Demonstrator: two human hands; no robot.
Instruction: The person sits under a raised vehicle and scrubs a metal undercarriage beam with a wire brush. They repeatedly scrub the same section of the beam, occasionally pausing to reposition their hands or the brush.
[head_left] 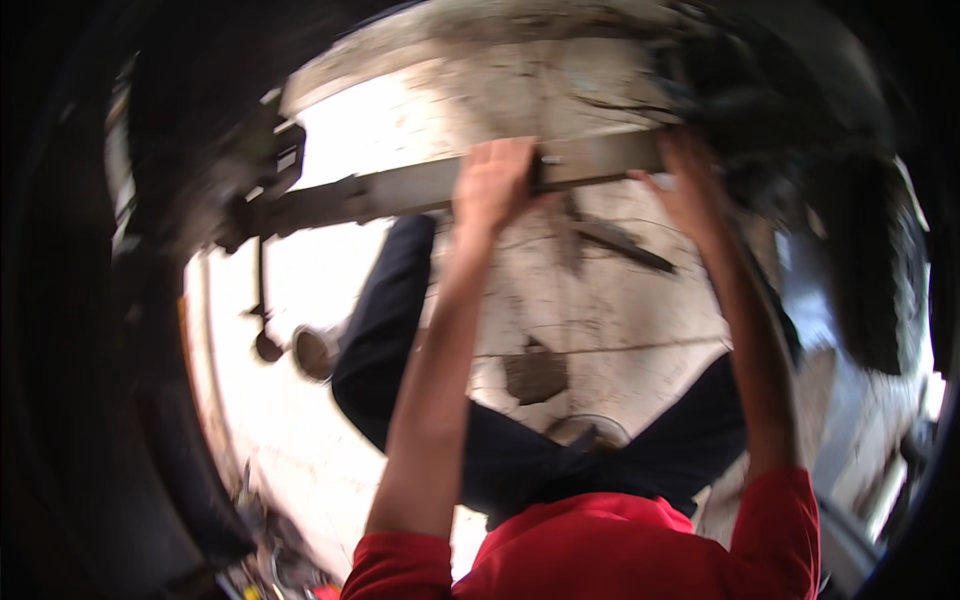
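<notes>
A long grey-brown metal beam [410, 187] runs across in front of me, rising slightly to the right. Around its middle is my left hand [494, 185], fingers together over the top and thumb pointing right. My right hand [690, 180] grips the beam farther right, its thumb along the lower edge and its fingers partly lost in shadow and blur. The beam's left end joins dark metal parts [240, 215]; its right end runs into dark machinery. On the floor below it lies a narrow dark bar [630, 245].
A brown flat piece [535, 373] lies on the pale floor between my legs, with a round object [588, 432] nearer me. A round can [312, 353] stands by my left knee. Dark tyre-like rubber [860, 260] rises at right. Cluttered tools [285, 550] lie at lower left.
</notes>
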